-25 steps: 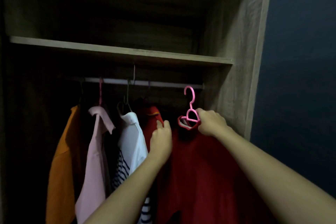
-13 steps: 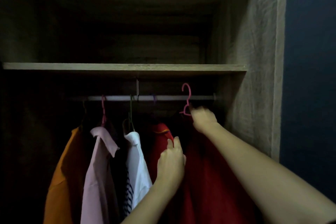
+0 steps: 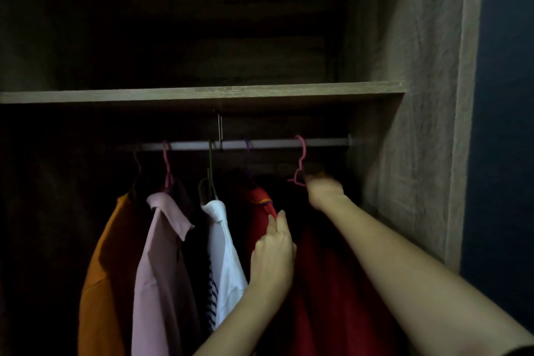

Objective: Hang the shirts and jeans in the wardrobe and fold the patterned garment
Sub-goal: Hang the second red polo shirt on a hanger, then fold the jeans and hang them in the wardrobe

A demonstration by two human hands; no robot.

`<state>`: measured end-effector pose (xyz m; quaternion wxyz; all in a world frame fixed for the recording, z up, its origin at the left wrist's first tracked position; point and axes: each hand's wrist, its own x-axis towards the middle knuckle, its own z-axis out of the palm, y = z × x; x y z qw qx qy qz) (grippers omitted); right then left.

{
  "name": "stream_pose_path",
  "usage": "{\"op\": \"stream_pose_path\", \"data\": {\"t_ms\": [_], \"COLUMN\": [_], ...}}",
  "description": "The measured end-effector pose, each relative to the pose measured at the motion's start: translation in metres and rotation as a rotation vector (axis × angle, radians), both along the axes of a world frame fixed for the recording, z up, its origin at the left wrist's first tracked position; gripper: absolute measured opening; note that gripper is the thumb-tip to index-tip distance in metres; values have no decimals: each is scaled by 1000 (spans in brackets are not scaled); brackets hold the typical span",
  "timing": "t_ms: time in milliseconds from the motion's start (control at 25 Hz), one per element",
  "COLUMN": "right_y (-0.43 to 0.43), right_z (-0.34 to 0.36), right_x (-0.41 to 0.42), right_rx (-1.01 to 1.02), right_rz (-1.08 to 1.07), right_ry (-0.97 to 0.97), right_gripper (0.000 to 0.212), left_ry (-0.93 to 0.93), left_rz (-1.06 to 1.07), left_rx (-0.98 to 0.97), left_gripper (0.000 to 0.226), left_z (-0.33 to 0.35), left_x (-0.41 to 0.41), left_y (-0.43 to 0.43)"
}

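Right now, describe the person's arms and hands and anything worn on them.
The left arm and right arm are bare to the frame's edge; a dark strip by the right one may be a sleeve. No ring, watch or bracelet shows on the left hand or right hand.

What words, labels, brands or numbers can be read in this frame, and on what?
None: no text can be read anywhere in this dim view.
The orange shirt, pink shirt, white shirt and red shirt show no lettering.
The pink hanger held by the right hand, the shelf and the rail carry no markings.
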<state>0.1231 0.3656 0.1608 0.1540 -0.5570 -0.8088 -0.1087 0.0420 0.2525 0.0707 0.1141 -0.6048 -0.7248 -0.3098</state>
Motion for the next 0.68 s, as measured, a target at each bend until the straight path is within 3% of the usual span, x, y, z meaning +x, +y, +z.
{"op": "stream_pose_path", "data": {"t_ms": [160,400,520,680], "right_y": [-33,-109,-166,-259], "right_z": [5,-25,-77,-173], "right_x": [10,8,-21,-77], "right_rx": [77,356,315,71], "right_rz": [32,416,550,747], "right_ry": [70,353,399,254], "right_gripper": [35,49,42,49], "left_ry": [-126,-228,-386,-412], "left_rz": [-86,-193,-138,140], "left_rx": [64,207,186,9], "left_gripper": [72,58,54,56], "left_z": [-11,-36,-78,-168], "left_x": [-5,-15,-36,-85], "left_y": [-17,-98,-170,-285]}}
